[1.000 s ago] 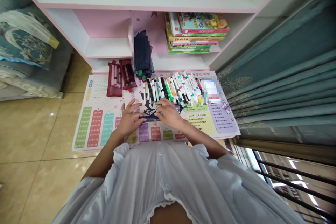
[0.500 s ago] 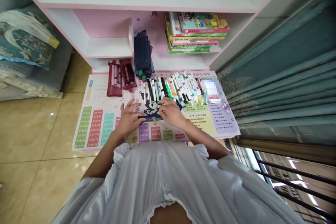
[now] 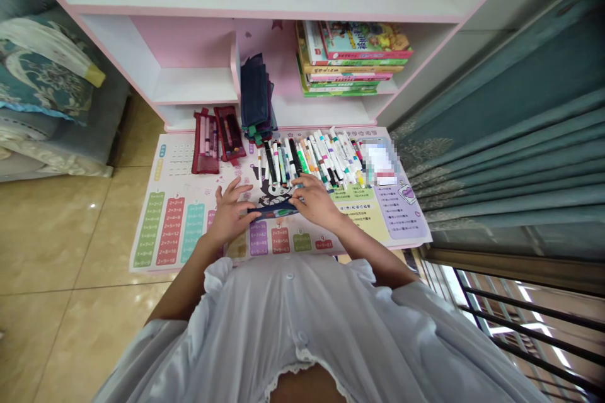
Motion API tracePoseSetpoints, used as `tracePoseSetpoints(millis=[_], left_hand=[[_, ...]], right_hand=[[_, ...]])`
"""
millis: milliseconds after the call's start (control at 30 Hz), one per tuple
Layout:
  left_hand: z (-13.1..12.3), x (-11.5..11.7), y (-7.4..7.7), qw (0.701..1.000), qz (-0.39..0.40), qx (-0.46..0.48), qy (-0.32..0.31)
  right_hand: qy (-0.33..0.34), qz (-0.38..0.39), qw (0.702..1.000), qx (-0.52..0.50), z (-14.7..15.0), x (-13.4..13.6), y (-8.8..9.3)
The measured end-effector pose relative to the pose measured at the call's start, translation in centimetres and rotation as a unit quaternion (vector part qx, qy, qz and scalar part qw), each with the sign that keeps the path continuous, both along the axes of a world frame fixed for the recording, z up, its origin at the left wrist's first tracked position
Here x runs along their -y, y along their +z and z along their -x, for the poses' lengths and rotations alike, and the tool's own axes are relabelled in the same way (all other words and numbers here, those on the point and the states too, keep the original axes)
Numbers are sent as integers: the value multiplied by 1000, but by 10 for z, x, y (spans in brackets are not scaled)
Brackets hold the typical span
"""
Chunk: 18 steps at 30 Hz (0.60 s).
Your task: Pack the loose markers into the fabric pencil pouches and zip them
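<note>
A dark blue zip pencil pouch point(image 3: 275, 211) lies near the front of the desk, with coloured shapes showing through its side. My left hand point(image 3: 231, 211) pinches its left end between thumb and forefinger, the other fingers spread. On its right end, along the top edge, the thumb and fingers of my right hand point(image 3: 317, 203) are closed; the zip pull itself is too small to make out. Just beyond the hands lies a row of loose markers point(image 3: 326, 154), mostly white with coloured caps. Two dark red mesh pouches with pens inside, one outer point(image 3: 206, 164) and one inner point(image 3: 230, 132), lie left of the markers.
Dark mesh pouches point(image 3: 255, 91) are stacked against the shelf divider. Stacked books point(image 3: 354, 69) fill the shelf's right side. A blurred-out bright object point(image 3: 380, 164) lies right of the markers. A printed mat point(image 3: 165, 201) covers the desk; a curtain point(image 3: 496, 138) hangs at right.
My right hand has slid slightly to the right along the blue pouch's top edge, uncovering more of it. My left hand stays at the left end.
</note>
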State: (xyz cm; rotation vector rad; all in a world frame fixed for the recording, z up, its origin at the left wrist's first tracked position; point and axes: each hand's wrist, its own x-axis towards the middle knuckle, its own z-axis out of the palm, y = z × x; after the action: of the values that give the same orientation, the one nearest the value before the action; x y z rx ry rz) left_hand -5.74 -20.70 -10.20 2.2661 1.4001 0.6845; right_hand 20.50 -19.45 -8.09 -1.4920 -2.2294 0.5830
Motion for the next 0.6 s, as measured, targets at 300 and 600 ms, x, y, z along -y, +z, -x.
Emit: tracePoseSetpoints(millis=[300, 600], left_hand=[[0, 0, 3, 1000, 1, 2, -4], [1, -1, 2, 1000, 3, -4, -3]], right_hand=[[-7, -6, 1000, 12, -4, 1, -1], [-18, -22, 999, 14, -12, 1, 0]])
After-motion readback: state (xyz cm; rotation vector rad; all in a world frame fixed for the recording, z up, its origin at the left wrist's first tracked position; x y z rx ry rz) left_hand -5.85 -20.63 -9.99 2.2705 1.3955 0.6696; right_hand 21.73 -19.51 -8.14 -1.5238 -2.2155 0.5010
